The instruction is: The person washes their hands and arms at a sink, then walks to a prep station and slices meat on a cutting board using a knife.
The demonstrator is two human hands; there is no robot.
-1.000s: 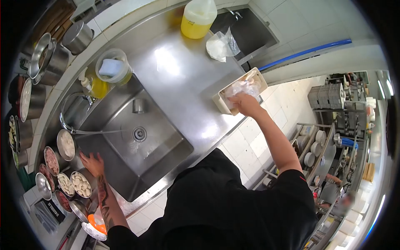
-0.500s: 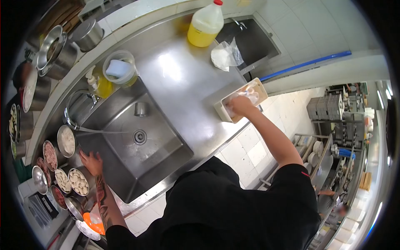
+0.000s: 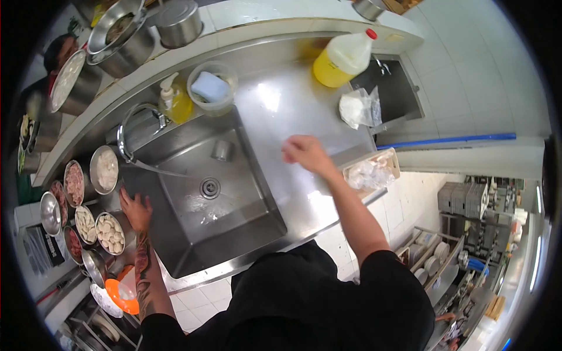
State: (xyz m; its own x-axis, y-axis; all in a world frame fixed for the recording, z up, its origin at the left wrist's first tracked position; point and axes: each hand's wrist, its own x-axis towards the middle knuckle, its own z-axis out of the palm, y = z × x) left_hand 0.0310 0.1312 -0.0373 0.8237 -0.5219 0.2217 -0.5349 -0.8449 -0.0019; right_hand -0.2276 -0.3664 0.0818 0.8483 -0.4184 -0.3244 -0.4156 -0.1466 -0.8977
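Note:
My left hand (image 3: 136, 212) rests with fingers spread on the left rim of the steel sink (image 3: 175, 257), beside several steel bowls of food. Closest to it are a bowl of pale round pieces (image 3: 110, 234) and a bowl of whitish food (image 3: 105, 169). My right hand (image 3: 305, 153) is over the steel counter between the sink and a cream tub (image 3: 398, 164). Its fingers are curled together, and whatever they may hold is hidden. Clear plastic bags (image 3: 371, 173) fill the tub. Water runs from the curved faucet (image 3: 122, 140) into the sink, where a small steel cup (image 3: 222, 150) lies.
Along the back stand a soap pump bottle (image 3: 175, 105), a plastic container (image 3: 228, 102) with a blue sponge (image 3: 211, 86), and a jug of yellow liquid (image 3: 342, 58). A bag of white powder (image 3: 354, 109) lies near a dark basin (image 3: 395, 88). Another person (image 3: 58, 52) is behind the ledge.
My right hand has left the cream tub and moved left over the counter toward the sink. My left hand stays at the sink rim. The view has shifted.

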